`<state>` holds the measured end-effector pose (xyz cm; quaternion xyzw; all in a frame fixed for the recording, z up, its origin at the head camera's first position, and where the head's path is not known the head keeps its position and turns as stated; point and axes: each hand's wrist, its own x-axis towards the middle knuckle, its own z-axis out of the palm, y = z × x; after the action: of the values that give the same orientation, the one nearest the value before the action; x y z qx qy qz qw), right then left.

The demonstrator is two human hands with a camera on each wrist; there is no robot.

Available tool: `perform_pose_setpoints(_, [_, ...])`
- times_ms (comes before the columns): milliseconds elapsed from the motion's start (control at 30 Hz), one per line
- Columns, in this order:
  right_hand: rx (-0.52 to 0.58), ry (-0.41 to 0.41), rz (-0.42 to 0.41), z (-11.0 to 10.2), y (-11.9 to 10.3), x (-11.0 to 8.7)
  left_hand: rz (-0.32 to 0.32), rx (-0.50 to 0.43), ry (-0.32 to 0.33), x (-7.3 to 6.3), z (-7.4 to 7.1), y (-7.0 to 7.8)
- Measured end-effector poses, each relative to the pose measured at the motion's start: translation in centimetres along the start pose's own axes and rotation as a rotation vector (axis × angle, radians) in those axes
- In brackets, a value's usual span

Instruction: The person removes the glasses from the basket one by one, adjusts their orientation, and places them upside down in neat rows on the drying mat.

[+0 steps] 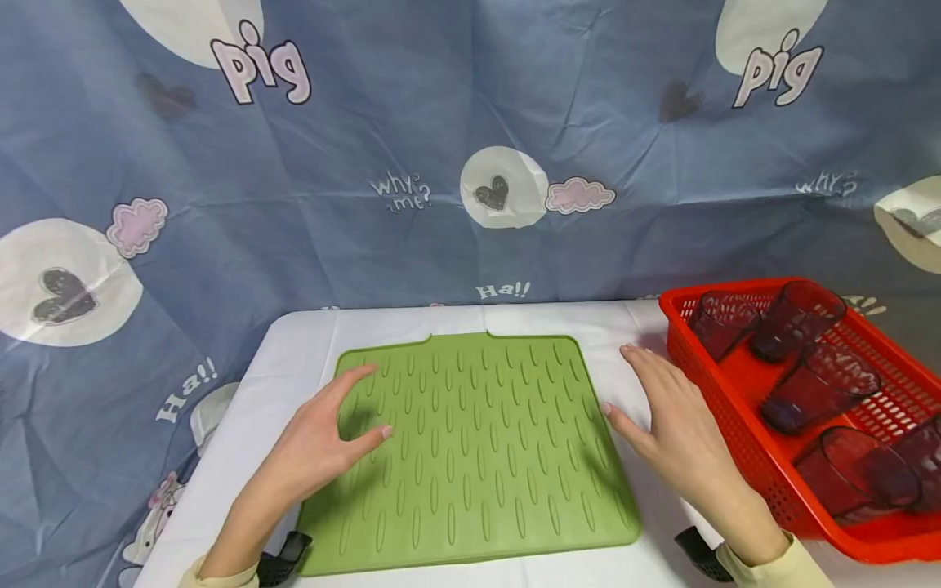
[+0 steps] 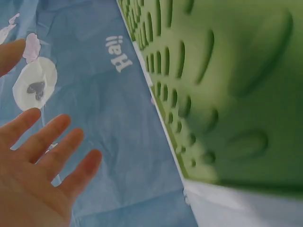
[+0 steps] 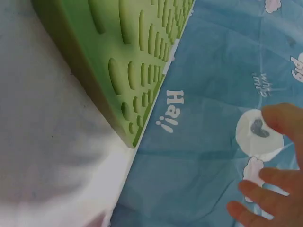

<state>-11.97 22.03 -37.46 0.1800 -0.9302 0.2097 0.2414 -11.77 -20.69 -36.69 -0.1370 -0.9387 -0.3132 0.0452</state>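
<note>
A green mat with raised oval ridges [image 1: 470,441] lies flat on the white-covered table. Above its left side hovers my left hand [image 1: 312,445], fingers spread and holding nothing. My right hand [image 1: 672,425] is held over the mat's right edge, thumb apart from the fingers, with nothing in it. Fingers of the left hand [image 2: 42,165] show spread beside the mat in the left wrist view. The right wrist view catches the right hand [image 3: 279,189] with its fingers apart, away from the mat [image 3: 128,71].
To the right stands a red plastic basket [image 1: 735,441] holding several dark reddish tumblers [image 1: 819,384], some tipped over. The white tablecloth [image 1: 228,457] surrounds the mat. Behind the table hangs a blue printed cloth [image 1: 412,253].
</note>
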Motion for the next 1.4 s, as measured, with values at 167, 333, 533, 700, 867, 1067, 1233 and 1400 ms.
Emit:
perform_pose_setpoints(167, [0.035,0.058,-0.045,-0.5,-0.4,0.4,0.009,-0.123,-0.059,-0.1,0.3,0.2])
perform_pose_setpoints(333, [0.060,0.057,-0.053,-1.2,-0.8,0.5,0.040,-0.172,-0.074,-0.1,0.5,-0.2])
perform_pose_setpoints(533, [0.079,0.041,-0.033,-1.9,-1.2,0.4,0.105,-0.259,-0.074,0.0,0.9,-0.6])
perform_pose_setpoints(700, [0.110,0.037,-0.018,-2.4,-1.6,0.2,0.162,-0.299,-0.094,0.1,1.6,-0.6])
perform_pose_setpoints(867, [0.123,0.054,-0.030,-3.2,-2.0,0.1,0.182,-0.324,-0.105,0.2,2.1,-0.5])
perform_pose_setpoints(1067, [0.129,0.095,-0.096,-4.2,-2.1,0.3,0.153,-0.346,-0.109,0.3,2.4,-0.4])
perform_pose_setpoints(1233, [0.140,0.111,-0.095,-4.9,-1.9,0.1,0.145,-0.354,-0.108,0.3,2.5,-0.4])
perform_pose_setpoints(1400, [0.133,0.086,-0.036,-5.5,-1.7,-0.5,0.157,-0.361,-0.110,0.3,2.8,-0.4])
